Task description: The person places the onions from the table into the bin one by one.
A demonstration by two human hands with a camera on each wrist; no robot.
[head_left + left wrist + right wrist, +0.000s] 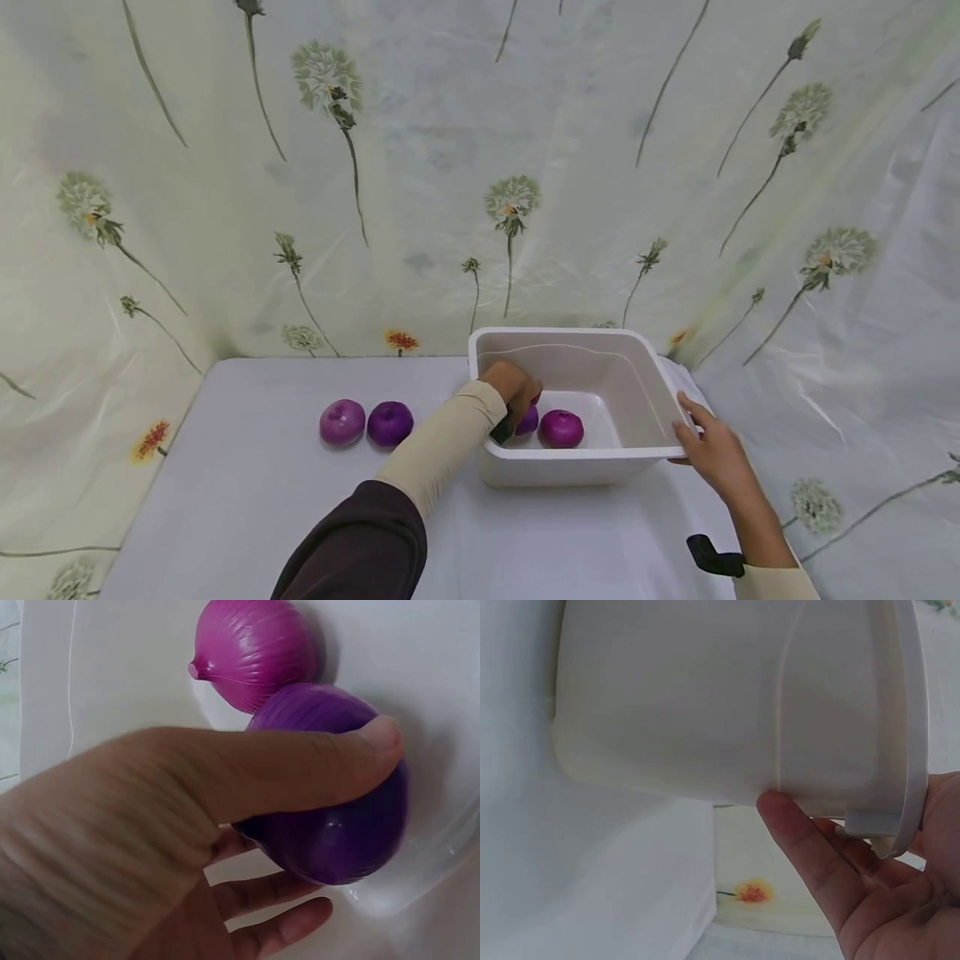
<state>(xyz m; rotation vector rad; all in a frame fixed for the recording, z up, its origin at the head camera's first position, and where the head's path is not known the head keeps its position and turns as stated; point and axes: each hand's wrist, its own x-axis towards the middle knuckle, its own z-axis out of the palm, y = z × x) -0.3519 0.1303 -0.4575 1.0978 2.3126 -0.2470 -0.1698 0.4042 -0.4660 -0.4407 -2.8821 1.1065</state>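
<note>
Inside a white plastic bin (570, 454), my left hand (512, 387) holds a dark purple onion (337, 832). The left wrist view shows the thumb (300, 769) laid across its top and the fingers beneath it. Right beside that onion lies a magenta onion (561, 429) on the bin's floor. My right hand (716, 454) grips the bin's right rim; in the right wrist view a finger (810, 859) lies against the outer wall below the rim. Part of the held onion is hidden by my left hand in the head view.
Left of the bin, a lighter purple onion (342, 422) and a dark purple onion (390, 424) sit side by side on the white-covered table (255, 492). A flower-printed plastic sheet (420, 167) hangs behind and along the sides.
</note>
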